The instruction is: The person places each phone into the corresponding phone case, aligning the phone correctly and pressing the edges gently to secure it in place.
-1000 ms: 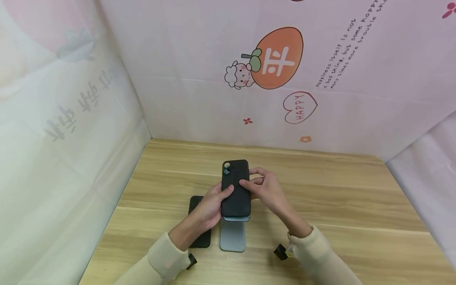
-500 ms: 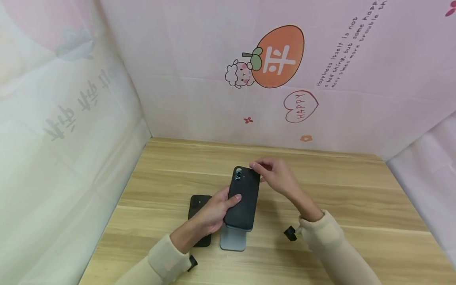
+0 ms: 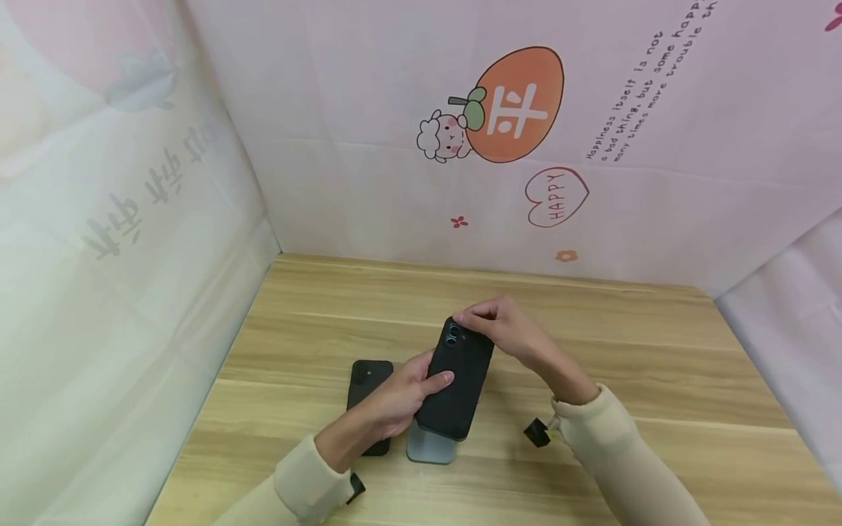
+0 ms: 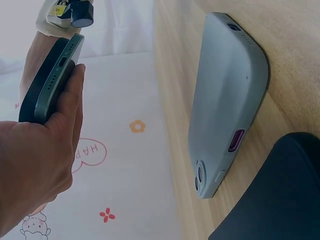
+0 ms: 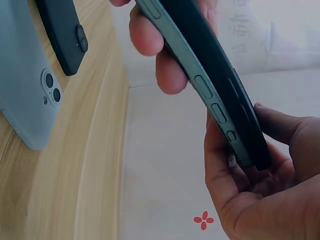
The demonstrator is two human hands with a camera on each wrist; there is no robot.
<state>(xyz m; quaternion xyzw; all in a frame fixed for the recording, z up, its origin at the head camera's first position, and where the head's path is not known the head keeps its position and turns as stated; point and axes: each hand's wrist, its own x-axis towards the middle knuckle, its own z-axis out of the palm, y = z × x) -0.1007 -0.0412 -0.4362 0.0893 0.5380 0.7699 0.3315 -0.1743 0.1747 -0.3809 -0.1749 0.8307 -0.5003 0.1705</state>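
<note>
A black phone case [image 3: 460, 380] lies against the back of a green-edged phone [image 5: 200, 85], tilted above the table. In the right wrist view, a slim step shows between case and phone along the side. My left hand [image 3: 401, 394] grips both near the lower half, thumb across the case's back and fingers beneath. At the top end, by the camera openings, my right hand [image 3: 513, 332] pinches the corner: its thumb [image 5: 285, 125] presses on the case while the fingers curl under the phone.
On the wooden table [image 3: 592, 351], a grey-blue phone [image 4: 227, 90] lies back up under the held one. A black phone [image 3: 371, 380] lies to its left, partly behind my left forearm. Printed cloth walls [image 3: 368, 183] stand at the back and sides.
The phone and case have moved right and toward me, tilting clockwise. My right hand has shifted from the case's side edge up to its top corner. The left hand keeps its grip.
</note>
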